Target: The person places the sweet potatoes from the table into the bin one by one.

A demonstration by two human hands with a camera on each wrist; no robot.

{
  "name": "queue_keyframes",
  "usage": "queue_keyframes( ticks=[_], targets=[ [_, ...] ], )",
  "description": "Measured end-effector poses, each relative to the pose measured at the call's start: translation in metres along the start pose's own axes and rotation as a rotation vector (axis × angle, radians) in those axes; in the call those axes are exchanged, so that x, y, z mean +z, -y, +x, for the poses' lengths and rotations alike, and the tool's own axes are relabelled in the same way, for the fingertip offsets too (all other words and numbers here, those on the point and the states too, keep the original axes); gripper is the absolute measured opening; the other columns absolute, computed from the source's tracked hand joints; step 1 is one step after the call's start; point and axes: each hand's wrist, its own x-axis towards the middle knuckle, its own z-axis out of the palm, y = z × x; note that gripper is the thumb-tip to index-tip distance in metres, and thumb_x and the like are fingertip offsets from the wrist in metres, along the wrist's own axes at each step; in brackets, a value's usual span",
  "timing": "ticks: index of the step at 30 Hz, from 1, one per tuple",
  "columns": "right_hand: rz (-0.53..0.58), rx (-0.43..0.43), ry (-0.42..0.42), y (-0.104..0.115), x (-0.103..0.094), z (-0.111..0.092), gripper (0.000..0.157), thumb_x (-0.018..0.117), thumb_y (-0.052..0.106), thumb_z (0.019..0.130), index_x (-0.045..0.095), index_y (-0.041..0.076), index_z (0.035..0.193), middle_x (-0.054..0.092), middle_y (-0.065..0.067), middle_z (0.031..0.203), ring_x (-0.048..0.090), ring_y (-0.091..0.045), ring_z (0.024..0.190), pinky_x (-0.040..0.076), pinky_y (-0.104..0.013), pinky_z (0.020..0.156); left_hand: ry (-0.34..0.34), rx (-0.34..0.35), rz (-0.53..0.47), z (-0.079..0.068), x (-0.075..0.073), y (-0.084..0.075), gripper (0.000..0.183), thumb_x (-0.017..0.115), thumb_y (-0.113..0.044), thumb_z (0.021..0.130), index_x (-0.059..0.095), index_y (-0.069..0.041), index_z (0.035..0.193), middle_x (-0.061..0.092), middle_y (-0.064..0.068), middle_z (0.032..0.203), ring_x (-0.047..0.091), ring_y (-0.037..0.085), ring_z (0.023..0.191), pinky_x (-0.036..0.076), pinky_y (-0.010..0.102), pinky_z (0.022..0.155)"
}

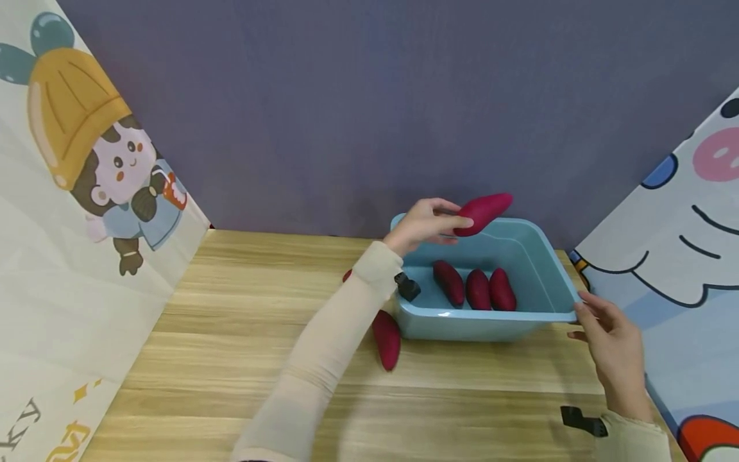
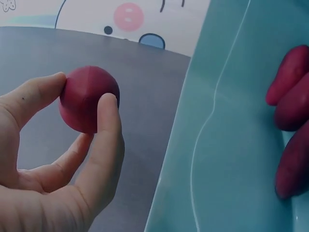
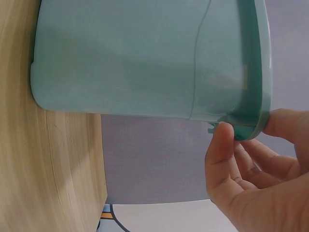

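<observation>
My left hand [image 1: 424, 226] pinches a dark red sweet potato [image 1: 484, 213] between thumb and fingers, over the far side of a blue-green plastic bin [image 1: 462, 327]. From the left wrist view, the held sweet potato [image 2: 87, 99] is seen end-on, with fingertips on its sides. Inside the bin lie three more sweet potatoes [image 1: 448, 282], side by side on its floor. At the bin's near right corner my right hand [image 1: 614, 346] grips the rim [image 3: 265, 72], fingers below the lip and thumb against it.
Outside the bin, one sweet potato [image 1: 387, 340] lies on the wooden table [image 1: 231, 359] by the near left corner. Another red piece [image 1: 347, 275] is mostly hidden behind my left sleeve. A grey-blue wall [image 1: 323, 115] rises behind, with cartoon-printed panels [image 1: 46, 308] at both sides.
</observation>
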Motion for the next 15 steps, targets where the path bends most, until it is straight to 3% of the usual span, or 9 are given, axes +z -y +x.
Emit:
queue_keyframes(
  ticks=[4,9,15],
  targets=[
    [-0.002,-0.015,-0.003,-0.001,0.0,0.0,0.041,0.062,0.015,0.1,0.057,0.004,0.14,0.062,0.007,0.108,0.061,-0.004,0.083,0.057,-0.018,0.059,0.015,-0.012,0.011,0.004,0.006,0.005,0.044,0.081,-0.016,0.086,0.061,-0.003,0.122,0.067,0.012,0.103,0.068,0.029,0.087,0.062,0.039,0.075],
    [0.009,-0.018,0.003,-0.002,0.001,0.0,0.042,0.063,0.014,0.1,0.057,0.003,0.139,0.063,0.006,0.107,0.063,-0.004,0.082,0.057,-0.018,0.058,0.044,-0.085,0.027,0.007,0.01,0.018,0.046,0.081,-0.014,0.087,0.059,0.0,0.124,0.069,0.012,0.1,0.07,0.029,0.085,0.063,0.038,0.074],
    [-0.02,-0.013,0.002,-0.001,0.001,0.001,0.043,0.062,0.016,0.1,0.056,0.003,0.141,0.061,0.007,0.108,0.062,-0.005,0.083,0.057,-0.017,0.058,0.078,-0.124,0.127,0.008,0.009,0.028,0.044,0.081,-0.016,0.086,0.06,0.001,0.121,0.071,0.011,0.096,0.071,0.031,0.084,0.063,0.036,0.071]
  ],
)
